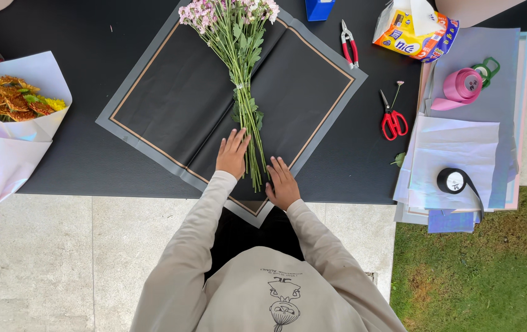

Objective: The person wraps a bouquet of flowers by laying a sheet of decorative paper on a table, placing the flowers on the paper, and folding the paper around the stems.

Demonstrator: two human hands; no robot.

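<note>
A bunch of pink flowers with long green stems (239, 67) lies diagonally across a square black wrapping sheet with a grey border (171, 92) on the black table. My left hand (233, 154) rests flat on the sheet just left of the stem ends, fingers apart. On the other side of the stems my right hand (282, 182) also lies flat on the sheet, holding nothing. The stems run between the two hands toward the sheet's near corner.
A finished bouquet with orange flowers in pale paper (11, 117) lies at the left. Red scissors (392, 120), red pruners (349, 46), a pink ribbon roll (460, 86), a black ribbon roll (452, 180), pastel paper sheets (460, 154) and a tissue pack (414, 31) sit at the right.
</note>
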